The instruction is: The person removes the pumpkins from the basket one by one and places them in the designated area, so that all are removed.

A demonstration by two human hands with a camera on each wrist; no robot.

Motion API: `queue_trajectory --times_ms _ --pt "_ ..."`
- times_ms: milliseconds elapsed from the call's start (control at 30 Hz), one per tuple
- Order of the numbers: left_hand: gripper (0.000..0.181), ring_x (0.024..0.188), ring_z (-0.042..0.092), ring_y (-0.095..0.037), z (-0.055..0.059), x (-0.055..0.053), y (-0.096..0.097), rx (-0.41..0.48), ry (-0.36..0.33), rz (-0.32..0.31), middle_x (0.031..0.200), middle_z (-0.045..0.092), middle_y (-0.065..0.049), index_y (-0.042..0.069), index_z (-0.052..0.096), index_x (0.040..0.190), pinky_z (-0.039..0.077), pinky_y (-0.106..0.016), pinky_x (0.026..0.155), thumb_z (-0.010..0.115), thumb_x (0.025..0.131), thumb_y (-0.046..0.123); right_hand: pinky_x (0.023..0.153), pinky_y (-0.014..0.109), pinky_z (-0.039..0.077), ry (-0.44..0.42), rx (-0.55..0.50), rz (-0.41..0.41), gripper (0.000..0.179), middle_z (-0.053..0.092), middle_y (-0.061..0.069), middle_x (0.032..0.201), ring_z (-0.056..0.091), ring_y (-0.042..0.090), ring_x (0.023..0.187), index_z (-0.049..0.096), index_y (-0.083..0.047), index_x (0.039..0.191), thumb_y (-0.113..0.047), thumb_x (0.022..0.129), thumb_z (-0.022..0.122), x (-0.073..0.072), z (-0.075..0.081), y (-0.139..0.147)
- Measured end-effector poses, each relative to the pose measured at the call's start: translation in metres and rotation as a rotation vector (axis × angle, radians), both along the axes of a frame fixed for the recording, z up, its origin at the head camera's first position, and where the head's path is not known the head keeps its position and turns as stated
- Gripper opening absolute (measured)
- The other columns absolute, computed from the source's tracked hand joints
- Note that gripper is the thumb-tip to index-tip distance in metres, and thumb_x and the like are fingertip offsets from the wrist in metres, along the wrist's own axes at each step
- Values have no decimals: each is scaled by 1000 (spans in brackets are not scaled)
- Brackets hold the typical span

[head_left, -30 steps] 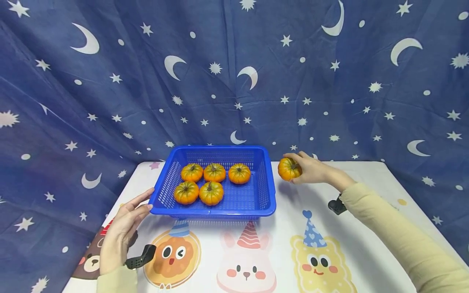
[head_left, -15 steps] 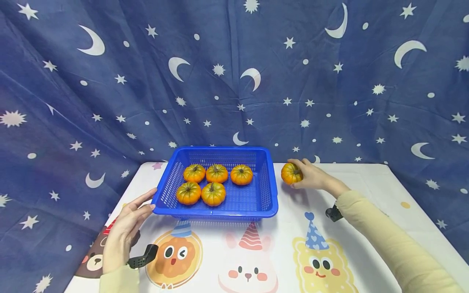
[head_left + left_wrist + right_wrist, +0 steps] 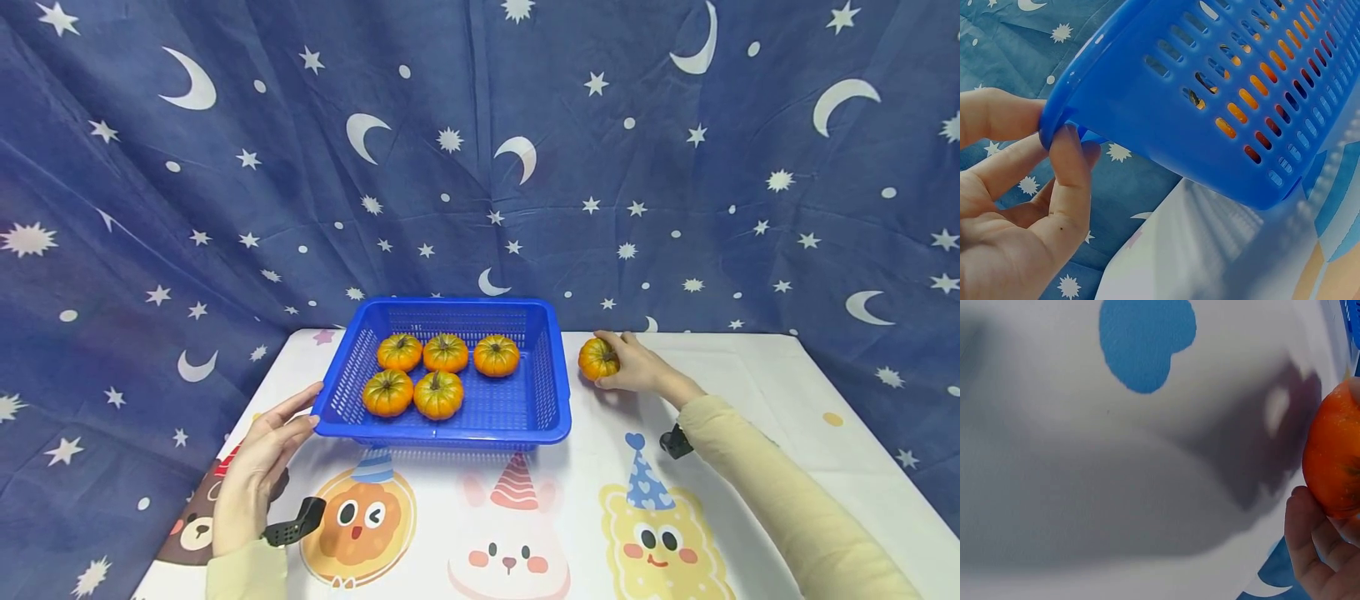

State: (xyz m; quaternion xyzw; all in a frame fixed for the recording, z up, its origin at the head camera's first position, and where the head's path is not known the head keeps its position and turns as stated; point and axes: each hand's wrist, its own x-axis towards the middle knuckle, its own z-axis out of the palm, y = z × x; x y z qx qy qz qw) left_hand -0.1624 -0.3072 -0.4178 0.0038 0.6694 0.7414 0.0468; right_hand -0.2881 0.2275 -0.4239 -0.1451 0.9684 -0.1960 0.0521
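A blue plastic basket (image 3: 442, 433) with slotted walls stands at the table's far middle, holding several small orange pumpkins (image 3: 438, 396) in two rows. My left hand (image 3: 255, 467) pinches the basket's near left corner; in the left wrist view, thumb and fingers (image 3: 1069, 169) of that hand grip the rim (image 3: 1054, 115). To the right of the basket, my right hand (image 3: 636, 367) holds one more pumpkin (image 3: 596, 360) by its side. In the right wrist view this pumpkin (image 3: 1335, 450) is cut off by the frame edge, with fingers under it and its shadow on the cloth.
The white tablecloth (image 3: 585, 517) bears printed cartoon figures along the front. A dark blue curtain (image 3: 480, 167) with moons and stars hangs right behind the table's back edge. Dark camera mounts (image 3: 296, 523) sit at both wrists.
The held pumpkin has come down a little toward the table beside the basket, with the right hand still around it. The view has shifted slightly. The left hand stays on the basket corner.
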Motion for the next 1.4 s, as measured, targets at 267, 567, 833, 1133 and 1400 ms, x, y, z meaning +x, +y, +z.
queue_trajectory --times_ms 267,567,833,1133,1400 --pt "53 99 65 -1 -1 -1 0 5 -23 19 113 62 15 7 48 141 49 -12 88 58 90 -2 92 62 45 -15 -12 -31 89 44 32 121 56 43 103 30 -6 147 -32 75 76 -4 -6 -2" --pt "51 101 65 -1 -3 -1 0 5 13 3 115 62 15 4 47 141 49 -12 89 56 91 -2 98 64 41 -46 -39 -53 87 42 36 129 51 48 114 27 -3 147 -32 78 73 -7 -12 -2" --pt "52 97 67 -3 -3 -2 1 11 28 5 114 60 10 2 46 141 50 -13 88 55 90 -4 101 65 37 -28 -70 -66 85 44 36 132 49 49 119 27 0 146 -31 80 72 -7 -15 -3" --pt "54 98 65 -2 -2 -3 2 -7 24 15 115 59 11 -1 43 142 49 -13 88 56 90 -3 100 63 39 -28 -87 -73 84 45 34 132 50 47 117 29 1 145 -33 81 71 -6 -16 0" --pt "51 97 66 -2 -2 -2 1 19 18 5 114 61 12 5 49 140 50 -13 88 55 90 -4 103 65 35 -28 -78 -90 86 41 34 139 45 50 125 29 -1 147 -39 82 70 -1 -8 4"
